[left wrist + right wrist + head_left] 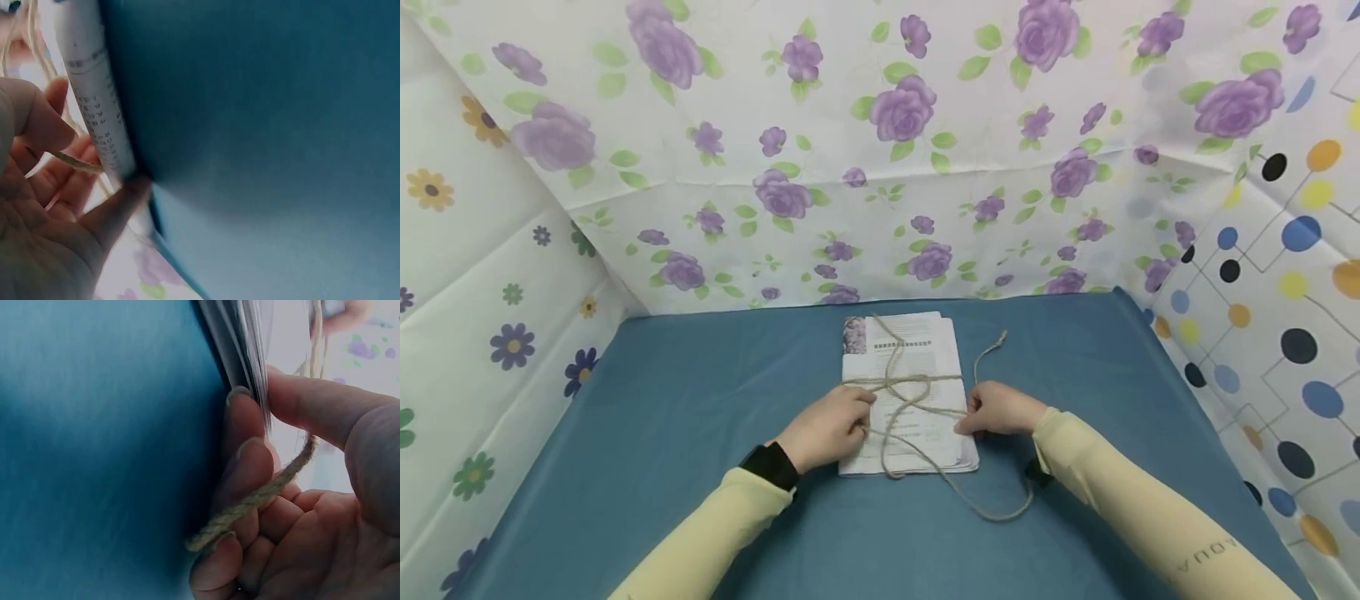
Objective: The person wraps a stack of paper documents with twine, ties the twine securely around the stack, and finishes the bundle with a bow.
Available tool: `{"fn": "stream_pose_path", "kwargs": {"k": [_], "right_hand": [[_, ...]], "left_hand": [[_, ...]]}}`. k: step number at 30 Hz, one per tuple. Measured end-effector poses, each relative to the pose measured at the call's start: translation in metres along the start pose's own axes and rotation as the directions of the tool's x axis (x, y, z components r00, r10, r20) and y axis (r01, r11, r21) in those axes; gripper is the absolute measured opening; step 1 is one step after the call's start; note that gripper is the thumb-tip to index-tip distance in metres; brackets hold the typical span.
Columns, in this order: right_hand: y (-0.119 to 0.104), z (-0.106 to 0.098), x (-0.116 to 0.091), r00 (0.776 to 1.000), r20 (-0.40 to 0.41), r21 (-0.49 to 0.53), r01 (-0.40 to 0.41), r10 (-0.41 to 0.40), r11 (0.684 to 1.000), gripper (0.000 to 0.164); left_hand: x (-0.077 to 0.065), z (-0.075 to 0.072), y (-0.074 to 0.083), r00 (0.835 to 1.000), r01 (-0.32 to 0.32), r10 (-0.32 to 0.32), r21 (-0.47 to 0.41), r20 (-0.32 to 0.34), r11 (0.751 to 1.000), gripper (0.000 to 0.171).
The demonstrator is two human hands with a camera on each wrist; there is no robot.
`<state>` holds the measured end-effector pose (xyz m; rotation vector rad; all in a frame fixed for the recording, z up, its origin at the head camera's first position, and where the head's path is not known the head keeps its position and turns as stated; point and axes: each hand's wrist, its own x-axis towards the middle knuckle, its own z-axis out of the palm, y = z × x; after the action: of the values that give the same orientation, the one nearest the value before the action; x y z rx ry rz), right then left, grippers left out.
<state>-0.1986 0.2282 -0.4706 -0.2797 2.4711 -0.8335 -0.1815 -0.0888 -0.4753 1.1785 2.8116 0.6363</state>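
Note:
A stack of printed papers (936, 350) lies on the blue-covered table, with thin twine (917, 377) wrapped across it and looped on top. At the stack's left edge, my left hand (827, 425) pinches the twine between thumb and fingers. The left wrist view shows the twine (74, 162) leaving the thumb tip, while one fingertip (139, 184) rests against the papers' side. My right hand (1003, 408) grips the right edge of the stack, thumb on top and fingers at the lower side. Twine (250, 501) crosses its fingers in the right wrist view.
One twine end (996, 342) lies on the blue cloth (722, 367) right of the stack. A long twine loop (1000, 518) trails toward the front. Floral sheeting (850, 242) stands behind, and a dotted sheet (1300, 350) runs along the right side.

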Motion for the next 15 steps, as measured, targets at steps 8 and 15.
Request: {"fn": "stream_pose_path", "kwargs": {"k": [8,15], "right_hand": [[-0.012,0.013,-0.007,1.000,-0.017,-0.036,-0.008,0.007,0.999,0.035],[-0.004,0.013,-0.014,0.997,-0.072,-0.048,0.011,-0.015,0.999,0.035]], "left_hand": [[0.005,-0.003,-0.017,0.999,0.037,-0.037,-0.004,0.008,0.999,0.031],[-0.005,-0.010,-0.021,0.998,0.048,-0.049,-0.038,-0.030,0.998,0.023]]}}
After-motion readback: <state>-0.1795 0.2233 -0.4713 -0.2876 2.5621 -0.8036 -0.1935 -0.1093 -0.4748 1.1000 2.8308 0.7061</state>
